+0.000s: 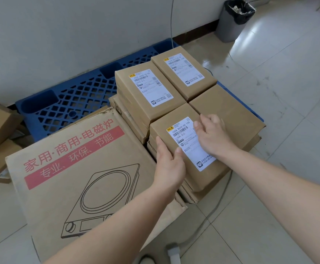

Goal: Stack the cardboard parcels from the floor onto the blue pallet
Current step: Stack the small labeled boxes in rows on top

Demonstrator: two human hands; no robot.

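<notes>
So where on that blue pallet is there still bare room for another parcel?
The blue pallet is bare at its left rear, a patch bordered by the wall, the stacked parcels and the big cooker box. The right side is crowded: four parcels sit tight together on top, with no gap between them.

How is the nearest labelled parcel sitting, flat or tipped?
Flat. The nearest labelled parcel lies label up, its top level with the plain parcel beside it; the left hand grips its left edge.
</notes>
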